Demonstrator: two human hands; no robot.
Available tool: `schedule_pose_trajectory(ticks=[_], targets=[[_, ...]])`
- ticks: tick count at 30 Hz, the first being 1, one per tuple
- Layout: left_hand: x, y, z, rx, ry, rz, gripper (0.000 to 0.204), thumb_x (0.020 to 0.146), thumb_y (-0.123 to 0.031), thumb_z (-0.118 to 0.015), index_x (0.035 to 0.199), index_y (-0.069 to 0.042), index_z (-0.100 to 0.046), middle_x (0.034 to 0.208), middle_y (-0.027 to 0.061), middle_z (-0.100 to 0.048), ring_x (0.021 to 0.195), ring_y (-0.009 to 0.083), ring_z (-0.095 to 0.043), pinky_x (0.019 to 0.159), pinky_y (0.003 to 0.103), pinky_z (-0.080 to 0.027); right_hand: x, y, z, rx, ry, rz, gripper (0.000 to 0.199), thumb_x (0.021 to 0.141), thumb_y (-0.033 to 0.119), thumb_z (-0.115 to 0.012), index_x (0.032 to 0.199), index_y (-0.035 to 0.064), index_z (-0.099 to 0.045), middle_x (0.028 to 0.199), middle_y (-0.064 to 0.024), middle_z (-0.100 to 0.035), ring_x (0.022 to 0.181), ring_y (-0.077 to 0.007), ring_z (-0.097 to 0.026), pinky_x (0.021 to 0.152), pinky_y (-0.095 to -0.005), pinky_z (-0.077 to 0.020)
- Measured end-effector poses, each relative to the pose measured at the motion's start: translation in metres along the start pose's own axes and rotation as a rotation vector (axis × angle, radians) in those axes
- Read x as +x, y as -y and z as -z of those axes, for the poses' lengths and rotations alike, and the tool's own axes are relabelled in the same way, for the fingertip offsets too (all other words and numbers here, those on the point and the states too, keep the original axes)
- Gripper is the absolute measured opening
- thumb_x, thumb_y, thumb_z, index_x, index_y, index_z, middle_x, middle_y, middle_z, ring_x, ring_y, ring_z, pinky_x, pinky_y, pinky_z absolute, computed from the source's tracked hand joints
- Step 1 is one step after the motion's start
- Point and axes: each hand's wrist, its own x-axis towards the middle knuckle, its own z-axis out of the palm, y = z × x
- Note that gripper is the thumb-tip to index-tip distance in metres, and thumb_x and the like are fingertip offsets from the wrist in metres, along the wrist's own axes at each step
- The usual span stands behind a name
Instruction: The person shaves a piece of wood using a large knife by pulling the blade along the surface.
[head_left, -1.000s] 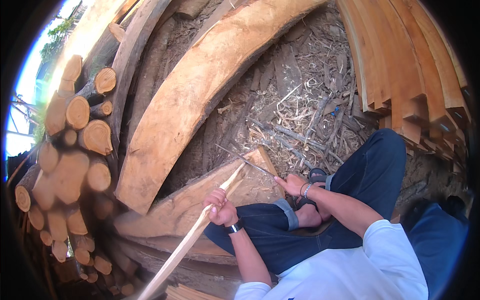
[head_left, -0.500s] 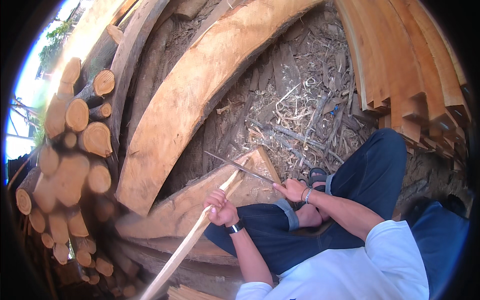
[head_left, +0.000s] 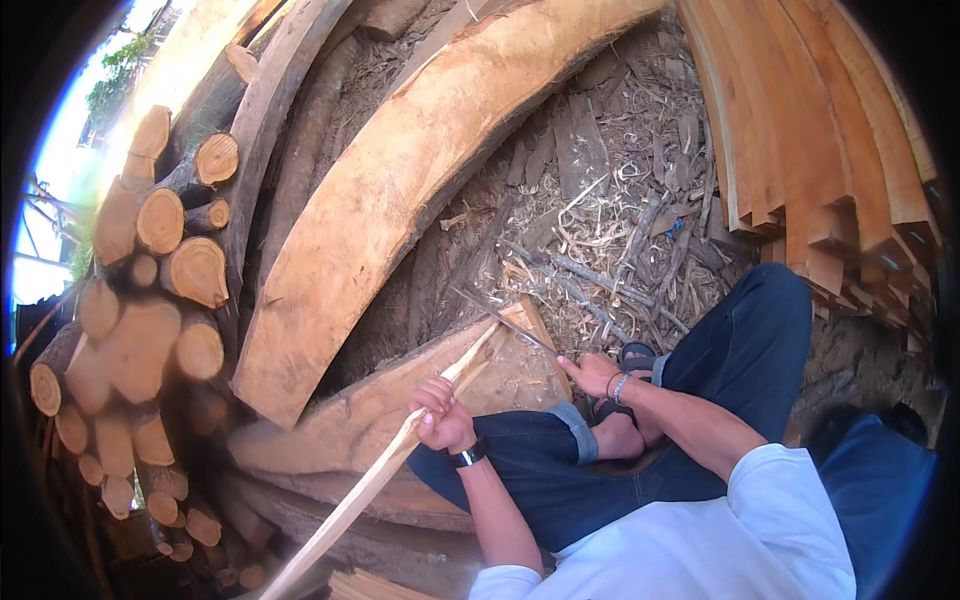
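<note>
My left hand (head_left: 442, 414) is closed around a long pale wooden stick (head_left: 355, 492), which slants from the lower left up to the middle. The stick's far end looks whittled and lies over a broad wood slab (head_left: 385, 408). In my right hand (head_left: 591, 372) is the handle of a long thin-bladed knife (head_left: 512, 325). Its blade points up and left, crossing at the stick's far tip; whether the edge touches the wood I cannot tell. My legs are folded close to the slab, with the right hand above my feet.
Cut logs (head_left: 195, 270) are stacked at the left. A large curved plank (head_left: 390, 190) lies beyond the slab. Shavings, bark and twigs (head_left: 620, 235) litter the ground ahead. Sawn boards (head_left: 800, 130) are piled at the upper right. Another person's dark-clothed leg (head_left: 868, 490) shows at the right.
The knife has slid along the stick toward its far tip, my right hand shifting slightly right and its blade tilting steeper. My left hand keeps its hold on the stick.
</note>
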Motion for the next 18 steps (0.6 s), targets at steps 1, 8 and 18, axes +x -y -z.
schedule_pose_trajectory(ticks=[1, 8, 18], targets=[[-0.002, 0.0, 0.003, 0.016, 0.015, 0.016, 0.028, 0.07, -0.031, -0.052, 0.06, -0.01, -0.036, 0.053, 0.0024, -0.034, 0.053, 0.0144, -0.032, 0.059, 0.031, -0.029, -0.006, 0.003, -0.004, -0.031, 0.004, 0.04, 0.087, 0.091, 0.069, -0.035, 0.067, -0.0091, -0.064, 0.062, -0.0281, -0.06, 0.066, -0.042, -0.065, 0.065, -0.0485, -0.05], [0.001, -0.012, -0.001, 0.101, -0.058, 0.103, 0.027, 0.073, -0.03, -0.055, 0.08, -0.005, -0.048, 0.088, 0.0088, -0.046, 0.088, 0.0216, -0.046, 0.088, 0.034, -0.036, -0.041, 0.045, 0.02, -0.165, 0.062, 0.223, 0.076, 0.085, 0.065, -0.05, 0.074, -0.0088, -0.065, 0.062, -0.0263, -0.061, 0.066, -0.0391, -0.066, 0.066, -0.0452, -0.0526], [-0.015, -0.035, 0.01, 0.336, -0.066, 0.193, 0.021, 0.088, -0.012, -0.065, 0.1, -0.006, -0.049, 0.1, 0.0074, -0.052, 0.099, 0.018, -0.052, 0.099, 0.036, -0.04, -0.086, 0.085, 0.118, -0.174, -0.378, 0.384, 0.039, 0.083, 0.036, -0.067, 0.08, -0.0032, -0.06, 0.062, -0.0229, -0.06, 0.063, -0.0415, -0.062, 0.059, -0.047, -0.0482]])
